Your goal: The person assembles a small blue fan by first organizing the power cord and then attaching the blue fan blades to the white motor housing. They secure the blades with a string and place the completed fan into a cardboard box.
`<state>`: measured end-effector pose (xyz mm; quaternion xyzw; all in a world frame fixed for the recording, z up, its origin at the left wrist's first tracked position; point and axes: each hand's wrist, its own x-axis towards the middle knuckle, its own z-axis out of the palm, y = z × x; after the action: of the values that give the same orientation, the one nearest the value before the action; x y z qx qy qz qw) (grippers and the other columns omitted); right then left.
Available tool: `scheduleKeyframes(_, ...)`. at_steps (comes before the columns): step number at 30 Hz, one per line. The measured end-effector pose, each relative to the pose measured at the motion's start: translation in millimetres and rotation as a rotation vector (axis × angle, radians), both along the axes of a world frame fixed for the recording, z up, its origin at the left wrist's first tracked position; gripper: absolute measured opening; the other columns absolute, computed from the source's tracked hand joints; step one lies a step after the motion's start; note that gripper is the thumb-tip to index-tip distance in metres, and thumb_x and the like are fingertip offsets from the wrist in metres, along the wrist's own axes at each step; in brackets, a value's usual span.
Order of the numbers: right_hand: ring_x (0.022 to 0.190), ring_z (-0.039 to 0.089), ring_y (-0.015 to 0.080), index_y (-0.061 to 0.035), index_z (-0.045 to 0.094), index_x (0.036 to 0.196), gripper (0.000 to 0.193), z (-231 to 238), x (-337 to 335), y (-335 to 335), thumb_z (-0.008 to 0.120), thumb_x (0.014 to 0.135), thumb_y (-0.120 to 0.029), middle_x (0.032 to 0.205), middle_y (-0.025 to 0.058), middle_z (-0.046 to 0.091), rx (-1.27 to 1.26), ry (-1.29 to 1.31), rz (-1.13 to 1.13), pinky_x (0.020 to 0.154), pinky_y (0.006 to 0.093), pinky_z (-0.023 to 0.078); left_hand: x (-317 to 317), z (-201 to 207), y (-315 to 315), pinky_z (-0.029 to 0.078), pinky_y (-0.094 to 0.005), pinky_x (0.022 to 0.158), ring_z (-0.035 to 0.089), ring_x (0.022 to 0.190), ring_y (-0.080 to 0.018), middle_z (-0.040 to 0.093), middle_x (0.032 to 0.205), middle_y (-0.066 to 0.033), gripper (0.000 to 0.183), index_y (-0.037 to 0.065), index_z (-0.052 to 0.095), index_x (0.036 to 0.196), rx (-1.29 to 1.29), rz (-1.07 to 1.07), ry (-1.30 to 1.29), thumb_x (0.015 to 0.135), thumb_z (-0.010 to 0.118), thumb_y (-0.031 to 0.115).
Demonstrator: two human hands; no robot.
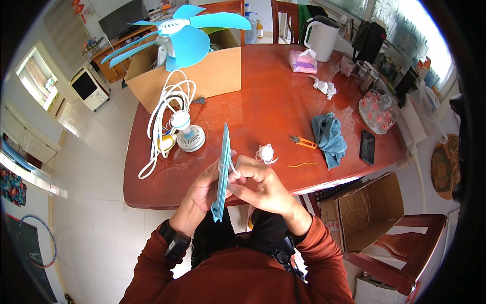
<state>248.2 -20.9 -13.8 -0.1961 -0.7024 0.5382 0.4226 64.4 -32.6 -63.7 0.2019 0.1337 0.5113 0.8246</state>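
Note:
Upright and edge-on above the table's near edge is a stack of flat light-blue blades [225, 144]. My left hand [202, 187] grips the stack from the left side, its fingers partly hidden behind it. A pale string [233, 168] loops around the blades near their middle. On the right of the stack, my right hand [266, 190] is closed with thumb and fingers pinched at the string. A small ball of white string [265, 153] lies just beyond my right hand. Orange-handled thread snips [304, 142] rest farther right, near a short yellow strand [302, 164].
A cardboard box [217, 71] with a blue-bladed fan [188, 46] on top stands at the far left. Nearer are a white fan motor [191, 138] and coiled cord [158, 114]. Rightward lie a blue cloth [329, 137], phone [367, 147] and glass tray [365, 117].

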Motion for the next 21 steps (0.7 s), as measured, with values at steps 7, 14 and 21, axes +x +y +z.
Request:
scheduleKeyframes(7, 0.088, 0.052, 0.0133, 0.0001, 0.06, 0.082, 0.009, 3.2, 18.8, 13.0, 0.065, 0.088, -0.004, 0.085, 0.0027, 0.053, -0.087, 0.062, 0.173, 0.085, 0.0318, 0.042, -1.0, 1.8, -2.0, 0.053, -0.027, 0.054, 0.058, 0.067, -0.0149, 0.053, 0.111, -0.0087, 0.052, 0.006, 0.033, 0.145, -0.047, -0.155, -0.404, 0.1, 0.052, 0.023)
scheduleKeyframes(14, 0.076, 0.051, 0.0118, -0.0014, 0.062, 0.087, 0.005, -7.9, 12.9, 17.9, 0.066, 0.089, -0.003, 0.081, 0.0023, 0.05, 0.099, -0.152, -0.05, 0.067, 0.0276, 0.043, 0.0, 12.4, -4.4, 0.051, -0.0281, 0.049, 0.056, 0.062, -0.0159, 0.058, 0.101, -0.0091, 0.047, 0.005, 0.039, 0.138, 0.019, -0.118, -0.17, 0.099, 0.054, 0.027)
scheduleKeyframes(21, 0.081, 0.055, 0.0142, -0.0009, 0.065, 0.102, 0.014, -27.8, 9.2, 19.2, 0.058, 0.097, -0.011, 0.089, 0.0047, 0.053, 0.037, -0.039, -0.085, 0.073, 0.0281, 0.047, 3.6, 24.2, -0.2, 0.055, -0.0314, 0.063, 0.063, 0.075, -0.0204, 0.057, 0.093, -0.0089, 0.049, 0.001, 0.043, 0.133, 0.096, 0.069, 0.231, 0.097, 0.057, 0.031)
